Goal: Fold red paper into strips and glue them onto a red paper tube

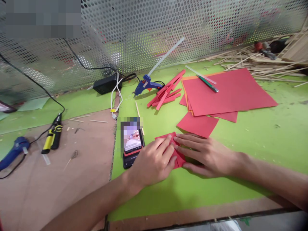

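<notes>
A small piece of red paper [178, 162] lies on the green tabletop, partly covered by both hands and showing a crease. My left hand [156, 158] presses on its left side, fingers stretched over the paper. From the right, my right hand [207, 154] rests flat with its fingertips on the paper's right edge. Just behind lies a square of red paper [198, 123]. A phone [132, 144] with a lit screen sits beside my left hand.
Behind are red strips [166, 93], a blue glue gun [146, 86] and larger red sheets [231, 93] with a green cutter knife [208, 84] on top. Wooden sticks [252, 61] pile up at the back right. Pliers [53, 134] and another blue glue gun [15, 150] lie left.
</notes>
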The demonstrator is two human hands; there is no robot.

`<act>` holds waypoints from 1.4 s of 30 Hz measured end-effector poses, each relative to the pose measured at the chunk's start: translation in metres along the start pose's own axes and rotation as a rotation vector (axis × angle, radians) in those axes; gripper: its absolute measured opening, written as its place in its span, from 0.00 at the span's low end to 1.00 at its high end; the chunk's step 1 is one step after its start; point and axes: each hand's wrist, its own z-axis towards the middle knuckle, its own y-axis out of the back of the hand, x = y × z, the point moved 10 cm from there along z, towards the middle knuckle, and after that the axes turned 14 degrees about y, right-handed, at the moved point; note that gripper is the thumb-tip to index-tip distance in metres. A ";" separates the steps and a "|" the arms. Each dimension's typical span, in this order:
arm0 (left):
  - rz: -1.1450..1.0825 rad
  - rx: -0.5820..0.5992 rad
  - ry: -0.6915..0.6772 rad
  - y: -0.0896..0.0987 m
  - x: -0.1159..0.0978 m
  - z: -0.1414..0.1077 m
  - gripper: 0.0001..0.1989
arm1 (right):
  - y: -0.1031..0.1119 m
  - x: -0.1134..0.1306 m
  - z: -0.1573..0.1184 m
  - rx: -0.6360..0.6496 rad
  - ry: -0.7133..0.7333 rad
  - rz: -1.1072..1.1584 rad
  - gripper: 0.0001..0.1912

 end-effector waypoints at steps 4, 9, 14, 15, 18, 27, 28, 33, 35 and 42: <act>0.006 -0.002 -0.002 -0.001 0.000 0.000 0.13 | 0.006 0.006 0.000 -0.053 0.068 0.023 0.16; -0.005 0.007 0.013 -0.001 0.000 0.001 0.12 | 0.009 0.017 -0.001 -0.068 0.150 0.025 0.11; -0.004 0.031 0.032 -0.001 -0.001 0.003 0.16 | 0.011 0.023 -0.004 -0.079 0.159 0.047 0.14; -0.001 0.031 0.031 0.000 -0.001 0.004 0.16 | 0.012 0.025 -0.004 -0.083 0.166 0.051 0.14; 0.015 0.034 0.033 -0.001 -0.001 0.003 0.18 | 0.013 0.029 -0.005 -0.092 0.184 0.061 0.14; 0.013 0.062 0.046 -0.005 0.001 0.002 0.22 | 0.016 0.013 0.004 -0.093 0.035 -0.021 0.13; 0.011 0.065 0.049 -0.005 0.001 0.002 0.22 | 0.013 0.009 0.005 -0.068 0.010 -0.045 0.14; 0.006 0.094 0.046 -0.007 0.001 0.003 0.23 | 0.001 -0.007 0.009 0.039 -0.044 -0.133 0.18; 0.009 0.104 0.038 -0.008 0.000 0.003 0.23 | -0.002 -0.012 0.009 0.060 -0.060 -0.152 0.20; 0.023 0.093 0.050 -0.007 0.000 0.003 0.21 | -0.004 -0.013 0.008 0.089 -0.026 -0.195 0.22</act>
